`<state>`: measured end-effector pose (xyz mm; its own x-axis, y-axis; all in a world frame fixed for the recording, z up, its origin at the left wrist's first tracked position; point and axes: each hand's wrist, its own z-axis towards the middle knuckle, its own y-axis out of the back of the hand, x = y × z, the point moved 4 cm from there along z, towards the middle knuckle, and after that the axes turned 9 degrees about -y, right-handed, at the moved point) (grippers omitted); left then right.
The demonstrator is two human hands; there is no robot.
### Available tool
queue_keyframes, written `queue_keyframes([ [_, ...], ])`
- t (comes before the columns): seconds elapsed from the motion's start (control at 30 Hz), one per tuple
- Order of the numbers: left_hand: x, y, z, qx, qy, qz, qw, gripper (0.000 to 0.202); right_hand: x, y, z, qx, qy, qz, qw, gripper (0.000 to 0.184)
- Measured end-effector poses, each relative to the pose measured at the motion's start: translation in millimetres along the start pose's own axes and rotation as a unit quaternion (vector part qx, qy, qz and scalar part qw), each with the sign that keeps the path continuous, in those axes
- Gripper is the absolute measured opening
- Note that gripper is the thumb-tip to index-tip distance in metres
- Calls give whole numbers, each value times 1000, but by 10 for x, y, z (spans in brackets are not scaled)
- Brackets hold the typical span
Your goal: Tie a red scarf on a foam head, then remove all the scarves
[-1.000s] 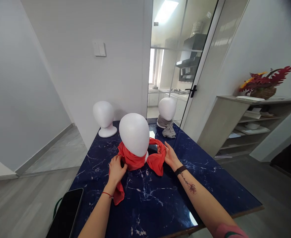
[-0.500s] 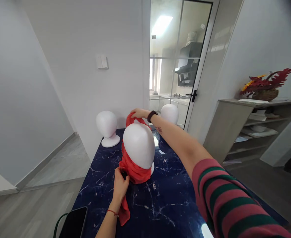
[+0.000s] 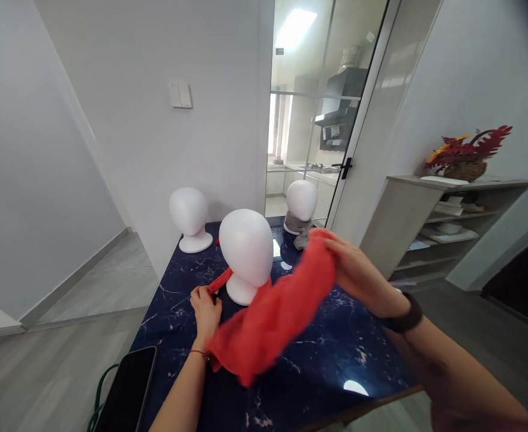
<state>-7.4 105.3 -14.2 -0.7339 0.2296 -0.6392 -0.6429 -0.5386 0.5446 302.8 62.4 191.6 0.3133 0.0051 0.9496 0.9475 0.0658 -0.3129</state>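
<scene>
A white mannequin head (image 3: 246, 246) stands upright in the middle of the table. My right hand (image 3: 358, 273), to the right of it, is closed on a red scarf (image 3: 277, 318), which hangs blurred by motion across the front. Low at the left of the mannequin's base, my left hand (image 3: 206, 312) pinches another stretch of the same red cloth. Behind the base and neck the scarf's middle part is hidden. The mannequin's face and top are uncovered.
A second white mannequin head (image 3: 189, 213) stands at the back left. Another mannequin head (image 3: 302, 200), with a grey scarf (image 3: 297, 225) at its neck, is at the back right. A phone (image 3: 126, 387) with a green cord lies at the dark blue marbled table's (image 3: 176, 321) front left.
My right hand has come from behind the mannequin round to its right front, drawing the scarf with it. The wrap around the mannequin's lower part has come away. My left hand has shifted slightly left.
</scene>
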Motion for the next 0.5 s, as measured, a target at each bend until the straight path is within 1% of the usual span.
queue_keyframes([
  [0.03, -7, 0, 5, 1, -5, 18, 1000, 28, -56, 307, -41, -74, 15, -25, 997, 17],
  [0.07, -16, -3, 10, 6, -10, 37, 999, 29, -114, 595, -75, -150, 45, -63, 986, 19],
  [0.1, -26, -9, 13, 14, -16, 57, 998, 32, -191, 835, -102, -210, 74, -116, 968, 22],
  [0.13, -39, -16, 13, 27, -22, 78, 996, 35, -294, 1023, -124, -253, 94, -176, 947, 25],
  [0.17, -49, -20, 10, 39, -22, 103, 994, 39, -434, 1147, -135, -264, 99, -239, 929, 30],
  [0.2, -58, -18, 4, 49, -18, 134, 990, 42, -611, 1207, -142, -245, 84, -298, 919, 35],
  [0.23, -65, -9, -2, 56, -13, 168, 984, 45, -818, 1210, -156, -204, 53, -350, 913, 41],
  [0.3, -76, 17, -10, 67, -7, 228, 971, 48, -1242, 1080, -244, -102, -7, -437, 894, 53],
  [0.33, -78, 32, -10, 71, -8, 247, 966, 48, -1423, 968, -317, -58, -21, -482, 874, 58],
  [0.4, -70, 53, 1, 84, -17, 257, 963, 44, -1694, 730, -469, 10, -23, -573, 819, 74],
  [0.43, -56, 61, 11, 91, -20, 248, 964, 41, -1784, 633, -522, 32, -17, -612, 790, 82],
  [0.47, -34, 69, 21, 96, -17, 228, 969, 38, -1844, 570, -543, 45, -10, -643, 765, 85],
  [0.5, -5, 78, 34, 97, -7, 193, 976, 35, -1876, 545, -523, 48, -2, -663, 747, 82],
])
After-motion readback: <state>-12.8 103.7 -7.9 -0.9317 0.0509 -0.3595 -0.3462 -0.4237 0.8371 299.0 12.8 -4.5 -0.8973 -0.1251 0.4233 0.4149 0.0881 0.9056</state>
